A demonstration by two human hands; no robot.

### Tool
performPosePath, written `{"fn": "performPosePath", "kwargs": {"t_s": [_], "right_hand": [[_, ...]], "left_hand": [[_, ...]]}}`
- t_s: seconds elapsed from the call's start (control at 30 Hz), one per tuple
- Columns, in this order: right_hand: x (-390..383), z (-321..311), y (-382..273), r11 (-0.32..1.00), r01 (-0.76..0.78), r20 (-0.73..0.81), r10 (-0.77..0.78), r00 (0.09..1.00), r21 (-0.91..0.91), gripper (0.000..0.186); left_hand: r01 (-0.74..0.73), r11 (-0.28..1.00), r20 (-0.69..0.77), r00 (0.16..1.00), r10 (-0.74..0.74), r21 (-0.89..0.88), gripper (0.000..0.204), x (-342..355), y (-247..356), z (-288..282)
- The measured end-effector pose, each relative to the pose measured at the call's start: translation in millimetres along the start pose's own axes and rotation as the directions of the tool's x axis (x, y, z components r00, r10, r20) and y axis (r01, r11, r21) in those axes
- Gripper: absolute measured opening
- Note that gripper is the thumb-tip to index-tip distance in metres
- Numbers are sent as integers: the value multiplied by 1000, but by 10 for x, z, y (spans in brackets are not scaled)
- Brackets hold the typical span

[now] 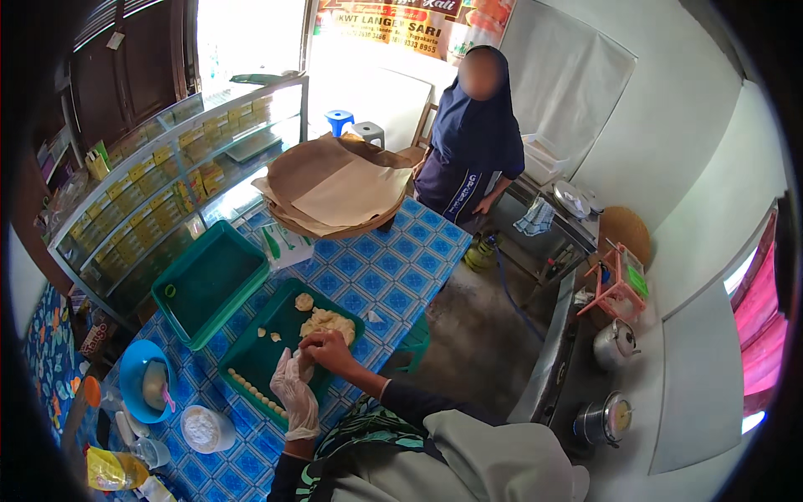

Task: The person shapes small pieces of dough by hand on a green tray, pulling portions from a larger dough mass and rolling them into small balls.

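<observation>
Dough balls line the green tray's near left side, light and probably easily dented, best lifted by their sides. Rightward, the gloved left grip and bare right grip curl together; whether either pinches dough cannot be told. Far right, the dough mass looks soft, perhaps sticky, best pinched at its edge.

The head camera is looking down and forward from above the near edge of the table, close over it and reaching past its far corner to the wall
</observation>
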State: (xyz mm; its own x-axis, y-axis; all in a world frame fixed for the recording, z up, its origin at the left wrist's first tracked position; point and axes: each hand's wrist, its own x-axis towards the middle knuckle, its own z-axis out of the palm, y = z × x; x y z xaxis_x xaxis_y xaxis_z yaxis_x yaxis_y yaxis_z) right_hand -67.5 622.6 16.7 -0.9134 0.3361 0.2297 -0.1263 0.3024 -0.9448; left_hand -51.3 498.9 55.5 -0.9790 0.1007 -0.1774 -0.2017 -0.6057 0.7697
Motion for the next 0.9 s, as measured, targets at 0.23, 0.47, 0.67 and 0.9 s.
{"fn": "performPosePath", "kwargs": {"t_s": [0.23,0.47,0.67,0.9], "right_hand": [[170,-95,-26,783,-461,446,265,855,418,22],[134,11,-23,973,-171,448,83,890,158,25],[195,32,-114,999,-5,348,21,937,-48,20],[149,96,-71,949,-311,307,283,909,46,18]], "left_hand": [[78,994,174,981,-90,73,36,264,22,-557],[169,967,131,972,-195,190,22,176,194,-347],[265,963,25,963,-267,58,20,263,64,-418],[51,972,-10,999,-50,229,11,274,-94,-498]]}}
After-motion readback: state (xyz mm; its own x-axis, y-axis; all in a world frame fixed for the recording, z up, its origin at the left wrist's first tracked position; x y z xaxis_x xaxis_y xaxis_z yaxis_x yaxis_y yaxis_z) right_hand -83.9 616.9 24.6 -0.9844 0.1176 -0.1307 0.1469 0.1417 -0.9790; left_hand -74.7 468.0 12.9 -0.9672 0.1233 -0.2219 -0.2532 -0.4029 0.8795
